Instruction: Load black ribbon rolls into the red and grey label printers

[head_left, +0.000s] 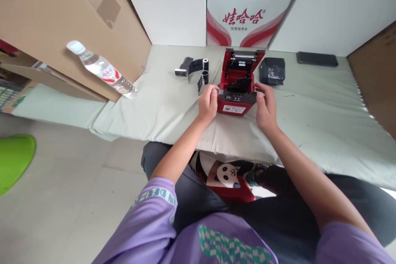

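A: From the head camera, the small red plastic printer with its lid swung open (236, 90) sits on the pale green cloth-covered table (309, 107), near the front edge. The left hand (208, 103) is pressed against its left side, fingers curled onto the top corner; the right hand (265, 107) lies along its right side, fingers bent round the front corner. Both grasp the casing.

B: What's inside the bay?

A: Something dark, maybe a roll or a loose black part. The view is too small to tell which, so I won't call it seated.

B: Where's the risk, then?

A: I'd judge three. The hinged lid stands upright behind the fingers; shut carelessly, it could nip a fingertip or jam on whatever lies crooked in the bay. The printer is close to the table's front edge, and the cloth is slack, so a tug toward the lap could slide it off. And the loose black curved plastic parts with small rollers (194, 70) lie just left of the left hand; a sweep of the wrist could knock them away.

B: Anything else close by?

A: A dark grey box-shaped device (272, 71) stands just beyond the right hand, and a clear plastic water bottle with a red label (102, 70) leans on the brown cardboard sheet (62, 20) at the left; if it rolled, it would come down onto the table.
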Motion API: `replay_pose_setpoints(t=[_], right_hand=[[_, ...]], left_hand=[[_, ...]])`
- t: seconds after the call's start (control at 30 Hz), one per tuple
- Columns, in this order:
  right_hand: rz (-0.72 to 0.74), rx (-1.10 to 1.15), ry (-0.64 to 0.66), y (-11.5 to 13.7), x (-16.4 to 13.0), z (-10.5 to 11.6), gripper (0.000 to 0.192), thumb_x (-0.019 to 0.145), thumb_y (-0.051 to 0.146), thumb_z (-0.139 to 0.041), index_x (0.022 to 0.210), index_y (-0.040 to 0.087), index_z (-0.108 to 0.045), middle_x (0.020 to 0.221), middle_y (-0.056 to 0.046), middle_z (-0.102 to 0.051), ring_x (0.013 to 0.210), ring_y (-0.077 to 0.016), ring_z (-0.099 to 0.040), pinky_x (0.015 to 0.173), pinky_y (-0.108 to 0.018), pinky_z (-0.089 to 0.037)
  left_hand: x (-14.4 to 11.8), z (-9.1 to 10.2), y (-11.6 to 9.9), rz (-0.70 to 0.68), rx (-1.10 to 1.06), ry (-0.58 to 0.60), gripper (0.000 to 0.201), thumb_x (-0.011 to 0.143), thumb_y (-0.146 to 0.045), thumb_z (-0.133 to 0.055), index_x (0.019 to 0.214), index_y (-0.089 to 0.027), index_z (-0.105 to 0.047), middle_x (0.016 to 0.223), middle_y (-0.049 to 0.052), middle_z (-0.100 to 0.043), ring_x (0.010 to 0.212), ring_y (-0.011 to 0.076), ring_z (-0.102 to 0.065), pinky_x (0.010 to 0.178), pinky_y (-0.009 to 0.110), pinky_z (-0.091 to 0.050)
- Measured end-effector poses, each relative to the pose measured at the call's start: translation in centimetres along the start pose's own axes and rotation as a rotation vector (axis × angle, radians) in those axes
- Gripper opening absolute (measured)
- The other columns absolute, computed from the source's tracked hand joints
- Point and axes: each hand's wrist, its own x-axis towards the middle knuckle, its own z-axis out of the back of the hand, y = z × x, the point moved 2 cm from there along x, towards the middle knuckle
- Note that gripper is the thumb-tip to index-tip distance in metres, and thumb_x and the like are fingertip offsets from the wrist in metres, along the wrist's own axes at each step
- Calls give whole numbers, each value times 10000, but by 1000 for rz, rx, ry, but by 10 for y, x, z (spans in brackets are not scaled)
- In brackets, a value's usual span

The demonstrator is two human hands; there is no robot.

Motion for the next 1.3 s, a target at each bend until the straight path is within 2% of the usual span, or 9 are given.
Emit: replay_pose_setpoints(t=[0.2,0.27,0.33,0.43,0.67,0.83,0.93,1.13,1.3], right_hand=[[-62,-13,111,16,71,4,366,1087,574,-575,1222,304,-783,1082,-95,-835,883,-256,-791,883,-499,-673],[-81,-89,320,24,95,-1,264,1017,496,-691,1050,276,-832,940,-75,-831,766,-240,-752,808,-477,-666],[-70,-180,648,36,113,-7,165,944,401,-764,950,270,-864,852,-45,-823,735,-225,-732,794,-446,-658],[-77,-346,974,49,130,-13,179,924,296,-749,1011,284,-905,829,-15,-830,705,-199,-714,758,-392,-639],[108,-838,1081,37,145,-43,467,880,68,-702,1304,197,-848,1190,-131,-873,1033,-305,-814,905,-419,-645],[-42,-1014,1156,39,144,-71,232,995,116,-687,1119,137,-882,1053,-179,-872,914,-313,-825,873,-443,-619],[-112,-1089,1176,45,142,-81,256,999,92,-664,1127,123,-883,1085,-194,-869,978,-334,-831,878,-433,-613],[45,-1121,1179,44,136,-79,360,977,147,-681,1300,135,-839,1273,-219,-844,1168,-380,-799,925,-437,-612],[23,-1109,1108,39,132,-71,374,999,271,-693,1341,184,-816,1350,-196,-825,1210,-375,-785,926,-434,-616]], left_hand=[[-1,-4,5,49,-17,6,577,1149,-703,-286,1045,-261,-641,986,67,-752,944,213,-724,894,340,-541],[0,-4,6,74,-25,-4,591,1140,-721,-293,1046,-257,-646,993,72,-755,941,218,-723,886,347,-541],[1,-4,6,94,-31,-5,613,1130,-745,-300,1046,-252,-654,987,75,-757,930,222,-721,877,354,-544],[2,-4,2,80,-51,23,654,1120,-775,-302,1035,-242,-671,950,74,-753,900,224,-714,881,370,-552],[1,-5,-2,78,-131,21,686,1108,-807,-318,989,-243,-691,929,72,-750,900,221,-716,876,378,-560],[2,-7,2,103,-184,-13,707,1088,-843,-330,989,-246,-695,855,53,-704,825,213,-683,824,382,-547],[3,-6,3,123,-168,-47,719,1066,-873,-351,899,-248,-664,808,50,-680,792,212,-659,798,388,-520],[0,-8,7,142,-240,-55,706,1070,-851,-402,804,-245,-645,725,20,-613,695,183,-597,714,357,-491],[-4,-10,8,167,-262,-22,730,1076,-837,-402,1003,-226,-795,809,40,-724,790,192,-690,762,333,-536]])
